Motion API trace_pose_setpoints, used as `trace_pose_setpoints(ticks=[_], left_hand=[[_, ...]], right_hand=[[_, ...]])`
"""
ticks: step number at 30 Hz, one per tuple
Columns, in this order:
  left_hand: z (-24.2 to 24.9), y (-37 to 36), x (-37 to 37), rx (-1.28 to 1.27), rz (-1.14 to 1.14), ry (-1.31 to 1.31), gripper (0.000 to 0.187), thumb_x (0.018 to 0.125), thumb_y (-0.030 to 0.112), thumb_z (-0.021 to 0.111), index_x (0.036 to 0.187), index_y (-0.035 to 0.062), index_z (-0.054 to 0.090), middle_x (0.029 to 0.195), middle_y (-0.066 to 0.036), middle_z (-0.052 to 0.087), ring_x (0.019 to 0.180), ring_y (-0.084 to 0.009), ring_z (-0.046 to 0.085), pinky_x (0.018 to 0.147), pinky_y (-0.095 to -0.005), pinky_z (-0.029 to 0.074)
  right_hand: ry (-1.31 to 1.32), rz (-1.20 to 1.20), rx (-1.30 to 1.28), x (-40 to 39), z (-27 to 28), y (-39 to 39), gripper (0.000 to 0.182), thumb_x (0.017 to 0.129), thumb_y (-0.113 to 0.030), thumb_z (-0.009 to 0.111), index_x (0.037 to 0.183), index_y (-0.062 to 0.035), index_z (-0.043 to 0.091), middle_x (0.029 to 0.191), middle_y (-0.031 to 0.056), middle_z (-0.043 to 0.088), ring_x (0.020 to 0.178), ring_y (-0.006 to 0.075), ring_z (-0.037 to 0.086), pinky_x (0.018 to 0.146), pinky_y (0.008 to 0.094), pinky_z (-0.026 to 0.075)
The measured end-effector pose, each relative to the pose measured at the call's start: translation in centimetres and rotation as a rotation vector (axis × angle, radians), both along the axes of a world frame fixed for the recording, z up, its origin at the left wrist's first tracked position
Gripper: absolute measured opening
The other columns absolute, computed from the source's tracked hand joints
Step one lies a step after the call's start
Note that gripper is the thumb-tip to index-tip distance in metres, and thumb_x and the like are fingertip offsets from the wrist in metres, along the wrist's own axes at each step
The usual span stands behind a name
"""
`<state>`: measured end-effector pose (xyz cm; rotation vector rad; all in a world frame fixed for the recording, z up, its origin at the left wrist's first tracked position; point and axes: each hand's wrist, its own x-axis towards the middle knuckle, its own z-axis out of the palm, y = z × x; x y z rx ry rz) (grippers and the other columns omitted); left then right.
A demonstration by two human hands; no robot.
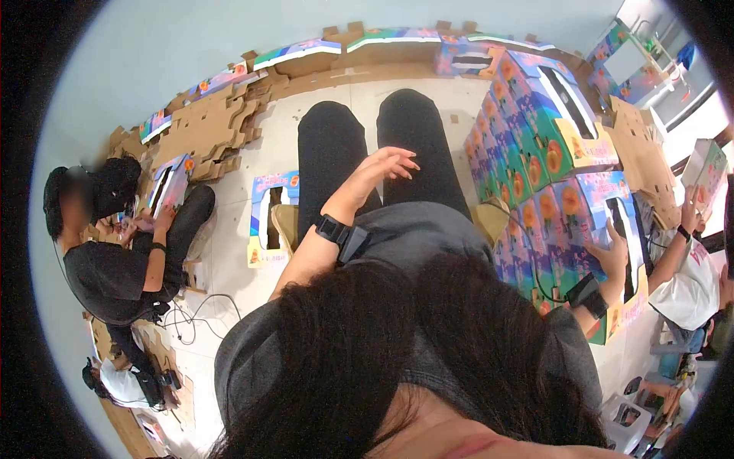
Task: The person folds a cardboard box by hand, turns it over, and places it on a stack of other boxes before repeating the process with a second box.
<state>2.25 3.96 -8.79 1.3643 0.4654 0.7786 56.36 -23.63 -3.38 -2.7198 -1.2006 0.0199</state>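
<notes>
My left hand (386, 167) is above my lap, over the dark trousers (413, 130), with its fingers apart and nothing in it. On the right, my right hand (612, 254) rests with spread fingers against the front box of a lower row of colourful boxes (569, 210), beside its long dark opening. Fruit pictures cover these boxes. Another row of the same boxes (527, 115) stands stacked farther forward. Both wrists wear black devices. A single colourful box (260, 222) stands on the floor left of my legs.
At the left, a seated person (107, 268) handles a box (170, 183). Another person (688, 283) at the right holds a box. Flattened cardboard (206, 126) lies along the wall. Cables (191, 317) cross the floor (237, 298). A white stool (627, 417) stands lower right.
</notes>
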Motion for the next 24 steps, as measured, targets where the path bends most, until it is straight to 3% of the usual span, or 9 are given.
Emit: trace_pose_setpoints(ticks=[2,11,13,15,21,24], left_hand=[[0.1,-0.1,0.0,0.001,-0.007,-0.005,0.047,0.105,0.04,0.047,0.133,0.003,0.059,0.12,-0.013,0.067,0.104,-0.018,0.063,0.096,-0.0313,0.045],[0.0,-0.2,0.1,-0.003,0.018,0.016,0.045,0.106,0.038,0.047,0.132,0.0033,0.06,0.117,-0.012,0.068,0.102,-0.0164,0.063,0.093,-0.0286,0.045],[0.0,-0.2,0.1,0.0,0.015,0.021,0.045,0.106,0.038,0.047,0.132,0.0031,0.059,0.117,-0.012,0.068,0.102,-0.0161,0.063,0.092,-0.0283,0.045],[0.0,-0.1,0.1,0.006,0.014,0.025,0.045,0.106,0.038,0.048,0.132,0.0029,0.059,0.117,-0.012,0.068,0.102,-0.016,0.063,0.091,-0.0281,0.045],[0.0,0.0,0.0,0.001,-0.009,0.037,0.046,0.105,0.038,0.049,0.133,0.0028,0.059,0.118,-0.012,0.068,0.102,-0.0162,0.063,0.091,-0.0275,0.046],[-0.5,0.2,0.0,-0.024,-0.041,0.031,0.047,0.104,0.038,0.049,0.134,0.0032,0.059,0.12,-0.012,0.068,0.103,-0.017,0.064,0.093,-0.0278,0.046]], right_hand=[[-0.082,0.051,0.04,-0.7,0.1,0.2,0.101,0.059,-0.037,0.095,0.15,-0.0249,0.052,0.122,0.0208,0.064,0.117,0.0364,0.06,0.101,0.0433,0.045],[-0.094,0.049,0.089,-1.4,0.6,0.2,0.096,0.061,-0.035,0.094,0.148,-0.024,0.055,0.119,0.0187,0.066,0.111,0.032,0.065,0.099,0.0424,0.045],[0.02,0.0,0.052,-0.5,0.7,0.2,0.1,0.06,-0.04,0.094,0.149,-0.0317,0.051,0.132,0.0149,0.062,0.125,0.0331,0.056,0.11,0.0515,0.032],[0.05,-0.006,0.057,-0.1,0.6,0.2,0.101,0.058,-0.043,0.094,0.149,-0.034,0.052,0.137,0.0135,0.06,0.132,0.0342,0.053,0.113,0.0579,0.027],[0.065,0.068,0.092,1.1,-1.3,1.1,0.097,0.061,-0.05,0.092,0.148,-0.0295,0.054,0.145,0.0203,0.054,0.137,0.0363,0.049,0.113,0.0657,0.023],[-0.176,-0.053,-0.062,-1.4,0.4,2.2,0.091,0.067,-0.056,0.086,0.147,-0.0261,0.055,0.149,0.0252,0.049,0.14,0.039,0.046,0.114,0.069,0.02]])
